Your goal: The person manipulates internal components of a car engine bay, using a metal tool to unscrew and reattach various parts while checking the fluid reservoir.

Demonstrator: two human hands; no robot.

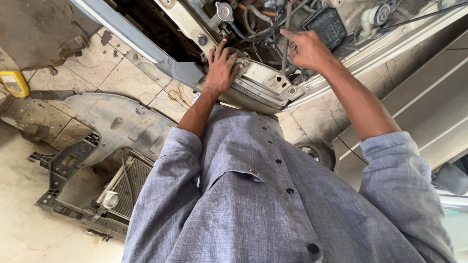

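Left hand (222, 68) flat, fingers spread (palm down); right hand (304, 48) loosely curled, forefinger out.

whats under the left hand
The left hand lies flat on a pale metal bracket at the car's front. The metal beneath the palm is covered.

I see a tiled floor (122, 73), stained and cracked, in flat daylight. On it lie a grey plastic panel (122, 122) and, beside that, a radiator in a black frame (73, 195). A yellow can (14, 83) sits at the left edge.
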